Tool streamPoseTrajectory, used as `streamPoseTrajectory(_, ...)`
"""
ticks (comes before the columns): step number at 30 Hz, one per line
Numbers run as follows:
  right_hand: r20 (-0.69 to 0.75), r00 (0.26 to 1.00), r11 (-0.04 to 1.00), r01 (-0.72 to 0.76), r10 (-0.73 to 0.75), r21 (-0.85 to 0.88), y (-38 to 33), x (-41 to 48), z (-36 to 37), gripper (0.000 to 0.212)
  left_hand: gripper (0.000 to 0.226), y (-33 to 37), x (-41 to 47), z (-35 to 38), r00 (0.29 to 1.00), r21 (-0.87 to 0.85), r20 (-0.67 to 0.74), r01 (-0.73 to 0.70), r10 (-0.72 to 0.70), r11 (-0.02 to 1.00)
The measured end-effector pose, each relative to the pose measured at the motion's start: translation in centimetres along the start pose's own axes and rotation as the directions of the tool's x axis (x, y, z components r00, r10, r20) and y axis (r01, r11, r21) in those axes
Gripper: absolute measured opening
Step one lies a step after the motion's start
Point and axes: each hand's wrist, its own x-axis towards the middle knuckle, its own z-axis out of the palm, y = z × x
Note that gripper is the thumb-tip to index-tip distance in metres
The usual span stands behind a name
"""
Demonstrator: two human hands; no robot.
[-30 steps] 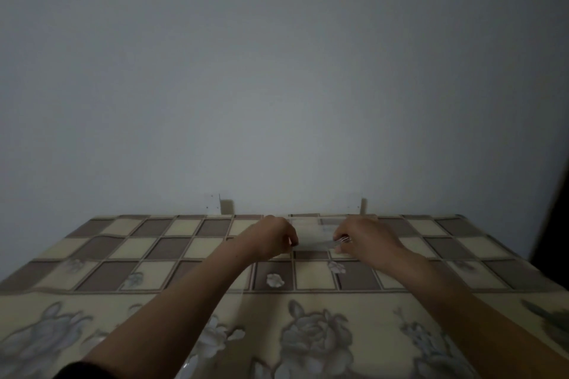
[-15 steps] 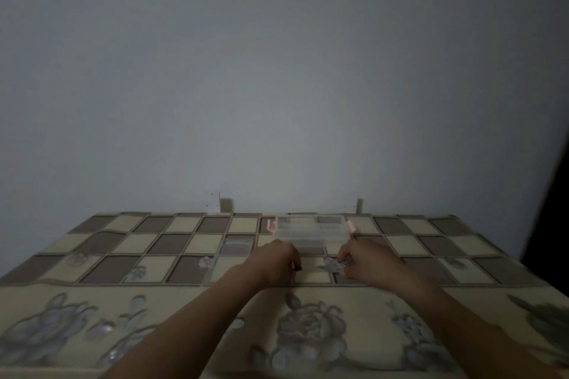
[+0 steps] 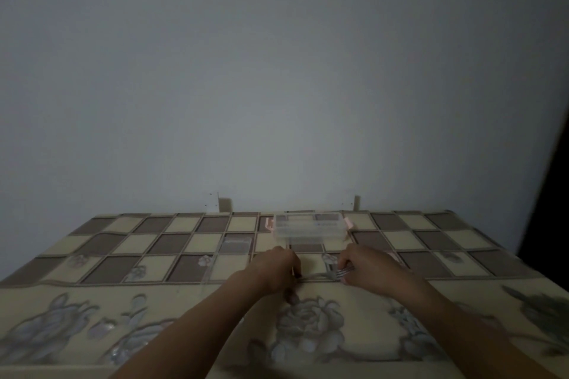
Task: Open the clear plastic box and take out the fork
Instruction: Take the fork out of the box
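Pinching the fork (image 3: 329, 275) at opposite ends, the left hand (image 3: 275, 269) and right hand (image 3: 368, 268) curl their fingers round it; the box (image 3: 309, 226) sits just beyond on the table (image 3: 154, 243).

— Can you read any words or numbers here?
— No, not one. The clear plastic box (image 3: 309, 226) looks blurry, and I can't make out any letters on it.
— What about the tablecloth (image 3: 154, 243) under the box?
— It only has squares and flowers on it. There is no writing.
— And the wall (image 3: 277, 71) behind the box?
— It is plain grey. It has a few tiny dots low down, but they are not letters.
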Motion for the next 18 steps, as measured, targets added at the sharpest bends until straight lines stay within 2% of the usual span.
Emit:
streamPoseTrajectory(9, 0.001, 1.0, 0.999, -0.024, 0.024, 0.034, 0.3, 0.1, 0.6, 0.019, 0.027, 0.2, -0.1, 0.3, 1.0, 0.028, -0.009, -0.017, 0.017, 0.999)
streamPoseTrajectory(14, 0.025, 0.999, 0.999, -0.026, 0.026, 0.018, 0.6, 0.3, 1.0, 0.028, 0.03, 0.2, -0.1, 0.5, 1.0, 0.044, 0.004, -0.029, 0.029, 0.999)
streamPoseTrajectory(18, 0.047, 0.998, 0.99, -0.054, 0.048, 0.128, 0.8, 0.6, 1.1, 0.025, 0.031, 0.2, -0.1, 0.5, 0.999, 0.036, -0.003, -0.032, 0.032, 0.999)
